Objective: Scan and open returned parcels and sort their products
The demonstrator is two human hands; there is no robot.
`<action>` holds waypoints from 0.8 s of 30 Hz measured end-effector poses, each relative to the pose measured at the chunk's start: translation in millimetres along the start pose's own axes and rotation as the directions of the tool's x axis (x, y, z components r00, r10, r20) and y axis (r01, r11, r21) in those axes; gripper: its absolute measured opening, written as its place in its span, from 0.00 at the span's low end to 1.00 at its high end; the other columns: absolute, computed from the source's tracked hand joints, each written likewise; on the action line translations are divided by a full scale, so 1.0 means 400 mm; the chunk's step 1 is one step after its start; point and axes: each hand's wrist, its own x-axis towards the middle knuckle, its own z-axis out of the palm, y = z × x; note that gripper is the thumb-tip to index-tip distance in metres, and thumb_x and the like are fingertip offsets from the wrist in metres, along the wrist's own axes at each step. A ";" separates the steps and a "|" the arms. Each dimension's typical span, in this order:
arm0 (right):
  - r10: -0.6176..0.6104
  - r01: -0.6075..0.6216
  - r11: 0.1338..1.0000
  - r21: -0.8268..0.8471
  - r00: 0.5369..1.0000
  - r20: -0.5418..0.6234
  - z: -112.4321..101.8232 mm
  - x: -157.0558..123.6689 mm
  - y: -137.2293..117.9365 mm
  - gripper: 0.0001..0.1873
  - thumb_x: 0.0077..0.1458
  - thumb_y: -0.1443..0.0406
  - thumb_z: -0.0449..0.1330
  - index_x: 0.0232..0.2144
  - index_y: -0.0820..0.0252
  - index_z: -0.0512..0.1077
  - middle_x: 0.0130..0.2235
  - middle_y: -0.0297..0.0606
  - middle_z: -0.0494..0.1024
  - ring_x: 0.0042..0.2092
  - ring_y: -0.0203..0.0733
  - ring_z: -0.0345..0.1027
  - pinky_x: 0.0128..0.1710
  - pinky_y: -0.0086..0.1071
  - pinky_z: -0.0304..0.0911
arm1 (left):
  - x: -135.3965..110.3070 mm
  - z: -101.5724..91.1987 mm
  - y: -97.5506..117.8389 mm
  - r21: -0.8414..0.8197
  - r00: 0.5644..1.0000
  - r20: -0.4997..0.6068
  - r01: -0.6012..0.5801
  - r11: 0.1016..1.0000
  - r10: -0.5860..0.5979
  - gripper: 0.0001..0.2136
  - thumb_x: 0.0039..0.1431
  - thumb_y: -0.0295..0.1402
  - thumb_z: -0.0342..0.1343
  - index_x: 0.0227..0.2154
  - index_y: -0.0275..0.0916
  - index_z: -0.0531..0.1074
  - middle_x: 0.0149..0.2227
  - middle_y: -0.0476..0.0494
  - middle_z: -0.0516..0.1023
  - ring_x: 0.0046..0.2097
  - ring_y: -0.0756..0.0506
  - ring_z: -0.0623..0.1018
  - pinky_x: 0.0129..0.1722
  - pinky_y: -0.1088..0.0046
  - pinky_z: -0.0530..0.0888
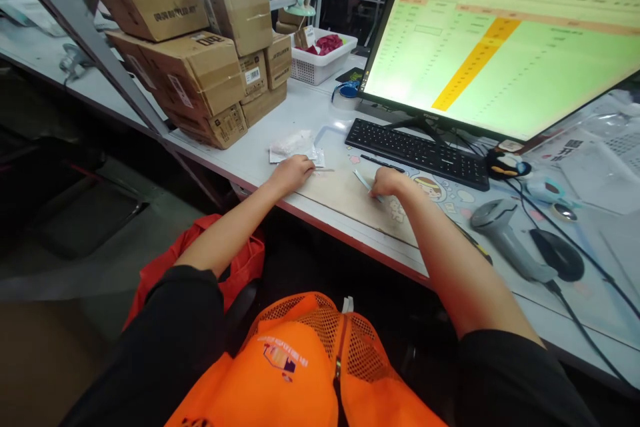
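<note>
My left hand (293,174) rests at the table's front edge with its fingers closed. A thin grey stick (324,169) juts out from its fingertips towards the right. Just behind this hand lie a few clear plastic packets (295,145), partly on a flat white sheet. My right hand (387,182) is lowered to the desk mat (345,197), its fingers pinched around a narrow pale blue strip (361,179). That strip slants up and to the left; its exact kind cannot be made out. Behind the right hand, a black pen (383,163) lies on the mat.
A black keyboard (420,150) sits below a large monitor (500,47). To the right are a grey barcode scanner (515,243) and a black mouse (557,253). Stacked cardboard boxes (200,73) stand at the left, with a white basket (320,67) and a tape roll (346,97) behind.
</note>
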 end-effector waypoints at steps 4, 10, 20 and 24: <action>0.029 -0.029 1.000 -0.008 0.999 -0.018 0.009 -0.006 -0.002 0.27 0.55 0.60 0.72 0.54 0.70 0.78 0.48 0.53 0.82 0.49 0.50 0.78 0.46 0.34 0.72 | 0.093 -0.011 0.015 0.041 0.991 0.124 -0.060 0.997 0.054 0.13 0.71 0.29 0.52 0.45 0.35 0.83 0.49 0.34 0.82 0.54 0.37 0.80 0.48 0.66 0.75; 0.037 -0.037 0.999 -0.021 0.999 -0.018 0.008 0.017 -0.003 0.32 0.48 0.59 0.77 0.53 0.69 0.79 0.49 0.55 0.81 0.51 0.53 0.78 0.48 0.35 0.72 | 0.129 -0.017 0.021 0.124 0.959 0.250 -0.166 0.978 0.131 0.11 0.68 0.28 0.55 0.42 0.31 0.83 0.47 0.29 0.82 0.51 0.35 0.82 0.48 0.64 0.75; 0.051 -0.051 0.999 -0.006 0.999 0.017 0.003 0.018 -0.016 0.29 0.54 0.64 0.73 0.57 0.70 0.77 0.53 0.57 0.80 0.53 0.53 0.78 0.49 0.36 0.73 | 0.135 -0.004 0.028 0.138 0.943 0.287 -0.214 0.967 0.167 0.13 0.70 0.25 0.51 0.47 0.30 0.80 0.49 0.26 0.80 0.54 0.35 0.81 0.53 0.62 0.74; 0.038 -0.038 0.999 0.012 0.999 0.007 0.003 0.008 -0.017 0.28 0.53 0.65 0.73 0.55 0.70 0.78 0.52 0.57 0.81 0.51 0.51 0.79 0.47 0.33 0.73 | 0.169 0.001 0.024 0.071 0.957 0.273 -0.119 0.990 0.095 0.08 0.64 0.26 0.58 0.41 0.30 0.82 0.45 0.27 0.81 0.50 0.36 0.82 0.52 0.64 0.75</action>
